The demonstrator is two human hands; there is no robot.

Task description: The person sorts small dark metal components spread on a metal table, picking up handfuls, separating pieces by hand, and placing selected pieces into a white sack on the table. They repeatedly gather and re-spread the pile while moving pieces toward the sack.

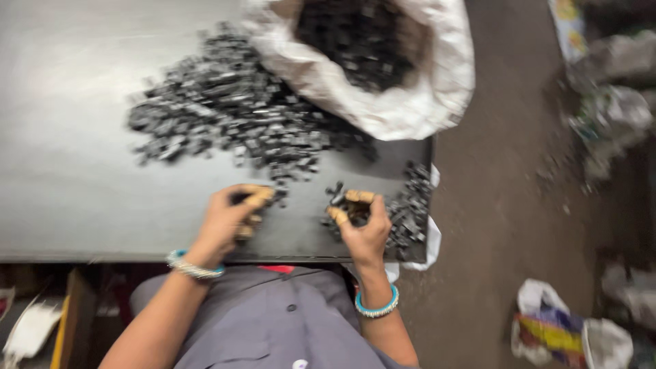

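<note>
Although the head view is blurred by motion, we can make out both hands working at the near edge of a dark surface (pixel 68 184) among small black parts. Our left hand (pixel 229 219) is curled, its fingers (pixel 258 198) closed around what looks like a few of those pieces, just below the big loose heap of black parts (pixel 232 116) spread across the middle of the surface. Our right hand (pixel 363 225) is also curled, fingers (pixel 359 197) pinched on a small black piece (pixel 336 193) that sticks up beyond them; how tightly, we cannot tell through the blur.

We judge the pieces to be light, hard and stiff, probably moulded plastic or metal, small enough that they take a fingertip pinch rather than a full grip. They look smooth and slightly shiny, so they may slip or scatter, and picking one by its longer sides seems surest.

A smaller pile (pixel 410 205) lies just beside our right hand, near the surface's right edge, where pieces could roll off onto the floor (pixel 492 205). An open white sack (pixel 424 96), partly filled with the same parts, slumps over the far right corner and touches the heap. Crumpled bags (pixel 553 328) lie on the floor, well apart. Bangles circle both wrists.
</note>
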